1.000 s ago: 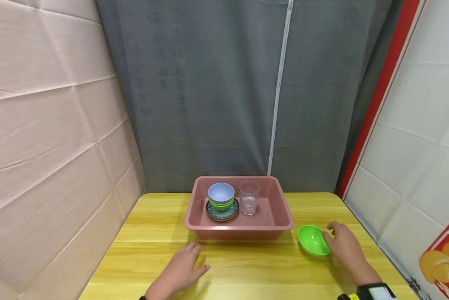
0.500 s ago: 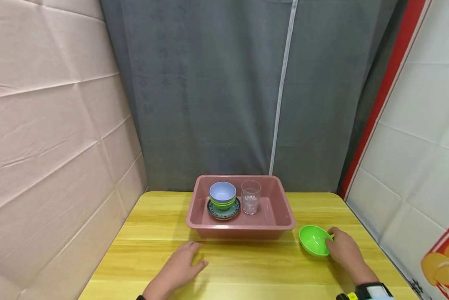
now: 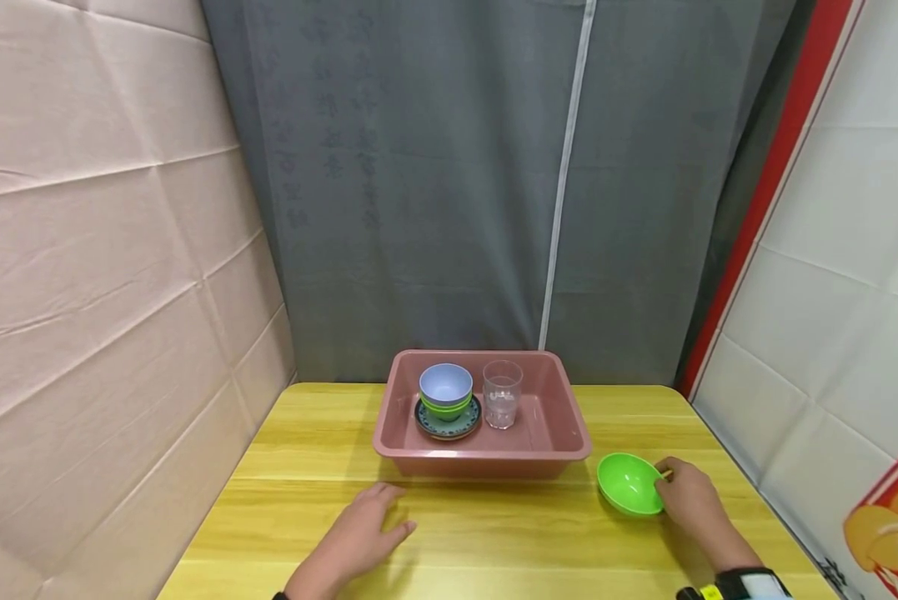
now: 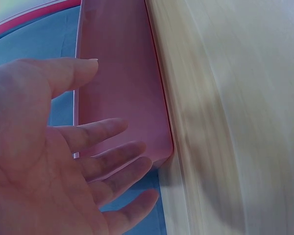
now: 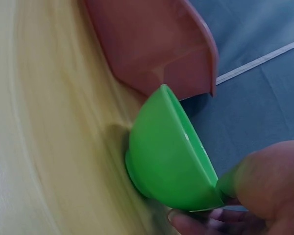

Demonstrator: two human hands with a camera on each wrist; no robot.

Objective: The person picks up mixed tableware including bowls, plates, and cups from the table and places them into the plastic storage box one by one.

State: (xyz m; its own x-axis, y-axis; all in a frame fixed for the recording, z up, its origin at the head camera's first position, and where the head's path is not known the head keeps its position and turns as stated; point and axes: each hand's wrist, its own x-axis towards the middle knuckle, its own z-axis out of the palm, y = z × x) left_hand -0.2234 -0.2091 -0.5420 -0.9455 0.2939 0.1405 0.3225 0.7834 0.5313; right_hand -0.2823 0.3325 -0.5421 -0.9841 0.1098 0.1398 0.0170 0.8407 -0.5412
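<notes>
My right hand [image 3: 687, 493] pinches the near-right rim of a green bowl [image 3: 629, 483], thumb on the inner side and fingers beneath the outside. In the right wrist view the green bowl [image 5: 169, 152] looks slightly tilted, its foot at or just over the tabletop; I cannot tell whether it touches. My left hand [image 3: 358, 533] hovers over the table in front of the pink basin [image 3: 479, 467], holding nothing. Its fingers are spread and relaxed in the left wrist view. Inside the basin a blue bowl [image 3: 445, 383] sits on green bowls [image 3: 449, 412], stacked on a patterned plate [image 3: 428, 427].
A clear drinking glass [image 3: 502, 396] stands in the basin, right of the bowl stack. The yellow wooden table [image 3: 509, 542] ends at a grey curtain [image 3: 418, 183] behind. A pale cloth wall [image 3: 103, 292] rises on the left and a white panel [image 3: 816, 333] on the right.
My right fingers have closed from beside the green bowl onto its rim. The bowl has tipped slightly toward me. The left hand has barely moved.
</notes>
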